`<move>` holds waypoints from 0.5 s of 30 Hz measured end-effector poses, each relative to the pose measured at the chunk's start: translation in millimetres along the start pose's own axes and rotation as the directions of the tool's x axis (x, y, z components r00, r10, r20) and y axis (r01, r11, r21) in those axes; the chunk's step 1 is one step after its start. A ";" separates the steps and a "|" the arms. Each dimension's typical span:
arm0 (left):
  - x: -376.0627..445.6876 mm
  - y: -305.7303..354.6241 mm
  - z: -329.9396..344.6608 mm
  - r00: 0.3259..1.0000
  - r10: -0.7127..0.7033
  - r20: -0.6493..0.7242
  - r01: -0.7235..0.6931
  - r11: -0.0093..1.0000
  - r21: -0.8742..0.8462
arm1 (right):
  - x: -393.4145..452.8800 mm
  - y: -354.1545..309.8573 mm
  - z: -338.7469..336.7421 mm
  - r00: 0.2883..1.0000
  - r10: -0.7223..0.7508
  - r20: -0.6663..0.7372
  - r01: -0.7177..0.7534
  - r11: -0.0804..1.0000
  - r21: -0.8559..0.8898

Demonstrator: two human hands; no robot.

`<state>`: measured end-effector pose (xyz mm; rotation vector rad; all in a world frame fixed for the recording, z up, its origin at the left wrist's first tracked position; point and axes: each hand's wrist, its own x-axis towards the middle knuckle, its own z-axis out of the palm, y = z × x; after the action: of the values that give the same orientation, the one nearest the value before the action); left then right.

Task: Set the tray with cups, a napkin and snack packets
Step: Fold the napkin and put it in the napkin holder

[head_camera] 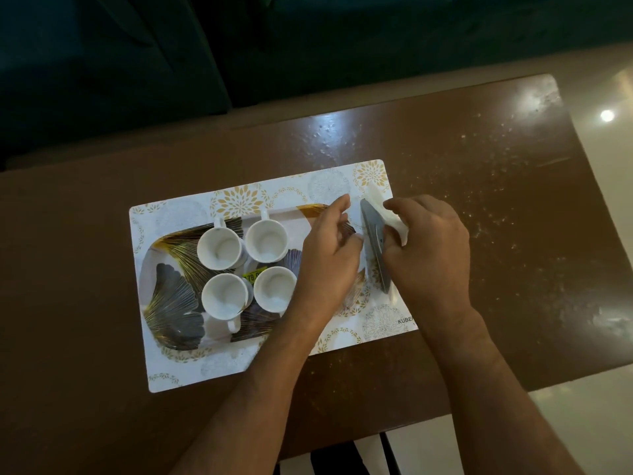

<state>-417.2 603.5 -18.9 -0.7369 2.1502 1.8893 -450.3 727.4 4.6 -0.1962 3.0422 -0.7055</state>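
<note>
A tray (171, 317) with a grey and gold leaf pattern lies on a white placemat. Several empty white cups (219, 250) stand together on its left half. At the tray's right end a thin grey flat piece (375, 248) stands on edge. My right hand (428, 248) is closed on a white napkin (394, 219), pressed against the right side of that piece. My left hand (329, 255) hovers over the tray's right half with its fingers loosely curled. Its thumb tip touches the grey piece's left side, and whether it grips the piece is unclear. No snack packets show.
The placemat (239, 200) with gold flower prints lies on a brown table (479, 186) dusted with pale specks. A yellow price sticker (253, 276) sits on the tray between the cups. The table's right edge drops to a glossy pale floor (609, 97). Dark furniture stands behind.
</note>
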 end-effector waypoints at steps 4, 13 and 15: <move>-1.6 4.1 -23.0 0.982 0.182 -0.057 -0.161 0.951 0.266 | -3.8 -19.3 5.9 0.999 -0.047 -0.023 0.046 0.998 -0.049; -19.2 4.9 -105.8 0.925 0.363 -0.111 -0.217 0.745 0.631 | -12.3 -90.6 38.3 0.949 -0.292 0.120 0.303 0.949 -0.085; -24.7 0.8 -130.7 0.922 0.374 -0.100 -0.210 0.699 0.684 | -17.2 -113.6 48.5 0.929 -0.321 0.184 0.348 0.928 -0.135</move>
<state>-372.6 483.0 15.4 -0.4828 2.9714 0.9871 -417.7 607.2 10.7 -0.7536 2.9385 -0.4179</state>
